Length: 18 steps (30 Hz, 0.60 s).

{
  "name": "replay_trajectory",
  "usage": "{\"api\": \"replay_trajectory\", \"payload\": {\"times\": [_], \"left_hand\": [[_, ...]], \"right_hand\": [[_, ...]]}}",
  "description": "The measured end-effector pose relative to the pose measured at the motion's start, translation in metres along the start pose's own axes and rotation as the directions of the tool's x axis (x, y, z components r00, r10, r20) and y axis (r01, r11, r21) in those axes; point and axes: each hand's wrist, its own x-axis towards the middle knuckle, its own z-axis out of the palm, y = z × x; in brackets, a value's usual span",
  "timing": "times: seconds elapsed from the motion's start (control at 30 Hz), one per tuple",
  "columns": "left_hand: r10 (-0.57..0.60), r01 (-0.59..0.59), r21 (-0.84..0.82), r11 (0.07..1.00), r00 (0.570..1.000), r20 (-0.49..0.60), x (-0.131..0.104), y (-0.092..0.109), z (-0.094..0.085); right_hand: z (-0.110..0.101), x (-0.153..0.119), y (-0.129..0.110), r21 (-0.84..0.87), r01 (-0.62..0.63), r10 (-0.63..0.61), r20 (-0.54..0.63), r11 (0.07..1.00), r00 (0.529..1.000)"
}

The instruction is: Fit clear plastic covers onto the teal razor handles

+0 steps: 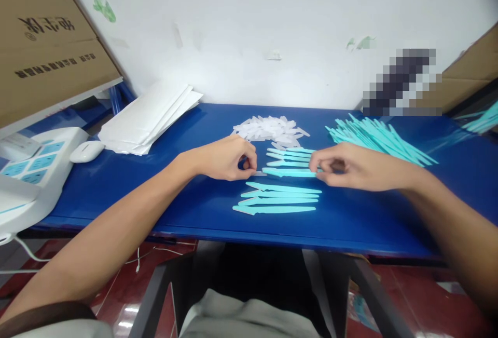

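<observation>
My right hand (344, 166) pinches the handle end of a turquoise eyebrow razor (290, 173), whose blade end points left. Between the thumb and finger of my left hand (233, 159) is a small translucent blade cap (259, 173), just left of that razor's tip. Nearer to me, several uncapped razors (280, 201) lie side by side with handles to the right. Beyond the held razor lies another row of razors (288, 156), partly covered by my right fingers. Translucent caps (272, 129) form a pile behind both hands.
A heap of turquoise razors (377, 138) lies at the back right of the blue table (187, 200). White paper sheets (150, 115) lie at the back left. A white power strip (58, 156), a white rounded case (87, 151) and a cardboard box (50, 42) stand at the left.
</observation>
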Motion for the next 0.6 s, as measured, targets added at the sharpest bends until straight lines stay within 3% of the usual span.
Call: {"api": "replay_trajectory", "payload": {"times": [0.6], "left_hand": [[-0.008, 0.007, -0.039, 0.999, 1.0, -0.005, 0.0008, -0.0022, 0.0009]], "right_hand": [[-0.0046, -0.0023, 0.0002, -0.075, 0.016, -0.02, -0.041, 0.997, 0.999]]}}
